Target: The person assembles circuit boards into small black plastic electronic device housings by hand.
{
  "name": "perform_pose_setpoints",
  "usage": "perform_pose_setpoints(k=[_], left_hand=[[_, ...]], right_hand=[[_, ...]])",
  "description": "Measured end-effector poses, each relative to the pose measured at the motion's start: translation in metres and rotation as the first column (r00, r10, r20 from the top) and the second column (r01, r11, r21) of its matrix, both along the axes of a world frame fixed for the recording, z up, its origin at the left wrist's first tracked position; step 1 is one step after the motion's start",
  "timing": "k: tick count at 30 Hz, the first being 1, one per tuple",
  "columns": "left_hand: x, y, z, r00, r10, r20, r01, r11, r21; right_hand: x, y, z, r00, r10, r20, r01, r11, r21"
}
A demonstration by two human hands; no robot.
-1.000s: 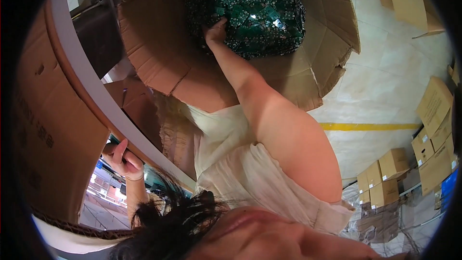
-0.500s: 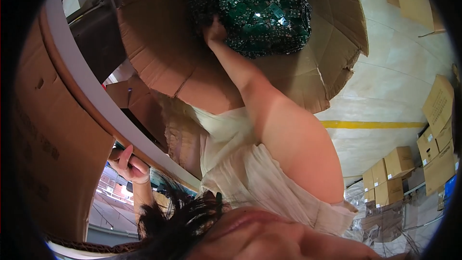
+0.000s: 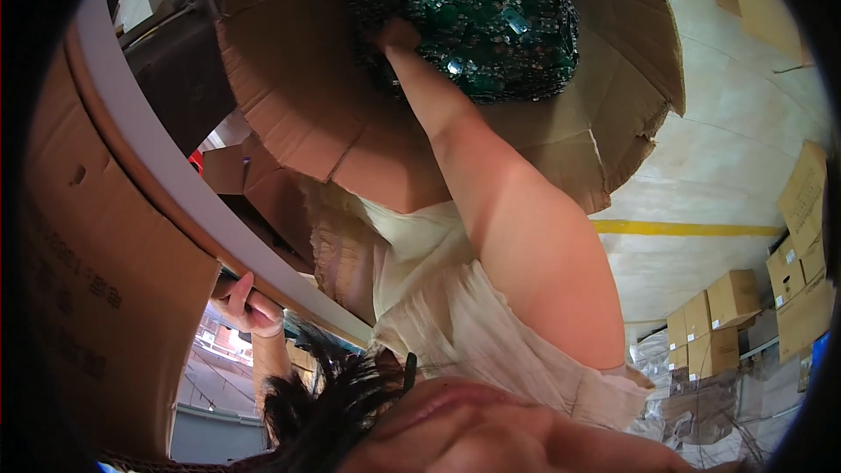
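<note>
Green circuit boards [image 3: 482,26] lie heaped inside a cardboard box [image 3: 293,114]; they look stiff, brittle and probably heavy together, best held by edges. The right hand [image 3: 397,38] meets the heap's left side, grip hidden; the left hand [image 3: 251,310] half curls beside the surface [image 3: 149,140], its hold unclear.

Brown cartons [image 3: 734,298], pale floor [image 3: 705,171]
Cartons are stacked at right; the floor is marked by a yellow stripe [image 3: 688,228].

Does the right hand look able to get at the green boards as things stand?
Probably yes: the right hand is at the left side of the green boards, and the carton's open top leaves the way free. Shadow obscures its grip.
</note>
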State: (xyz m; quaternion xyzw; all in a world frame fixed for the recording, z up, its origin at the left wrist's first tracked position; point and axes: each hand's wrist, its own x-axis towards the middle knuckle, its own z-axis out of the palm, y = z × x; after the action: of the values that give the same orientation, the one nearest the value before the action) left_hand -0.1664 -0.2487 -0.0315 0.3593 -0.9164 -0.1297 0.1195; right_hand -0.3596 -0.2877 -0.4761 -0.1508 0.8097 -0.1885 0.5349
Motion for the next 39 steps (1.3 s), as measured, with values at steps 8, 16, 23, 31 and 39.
perform_pose_setpoints(k=[8, 16, 23, 31, 39], left_hand=[[-0.011, 0.0, -0.001, 1.0, -0.025, 0.014, 0.026, 0.999, -0.047], [-0.029, -0.003, 0.002, 0.995, -0.058, 0.076, 0.062, 0.997, -0.054], [-0.043, -0.006, -0.004, 0.993, -0.112, -0.032, 0.107, 0.986, -0.13], [-0.039, 0.01, -0.004, 0.942, -0.079, -0.326, -0.031, 0.947, -0.318], [-0.008, 0.084, 0.005, 0.336, 0.617, -0.711, 0.068, 0.737, 0.672]], right_hand=[[-0.018, 0.015, 0.014, 0.996, 0.031, 0.078, -0.024, 0.996, -0.085], [-0.033, 0.038, -0.008, 0.962, -0.164, 0.217, 0.232, 0.911, -0.342], [-0.104, 0.059, 0.124, 0.819, -0.158, 0.552, 0.352, 0.898, -0.265], [-0.13, 0.168, 0.299, 0.56, -0.191, 0.806, 0.651, 0.703, -0.285], [-0.033, 0.179, 0.444, 0.41, 0.039, 0.911, 0.536, 0.798, -0.275]])
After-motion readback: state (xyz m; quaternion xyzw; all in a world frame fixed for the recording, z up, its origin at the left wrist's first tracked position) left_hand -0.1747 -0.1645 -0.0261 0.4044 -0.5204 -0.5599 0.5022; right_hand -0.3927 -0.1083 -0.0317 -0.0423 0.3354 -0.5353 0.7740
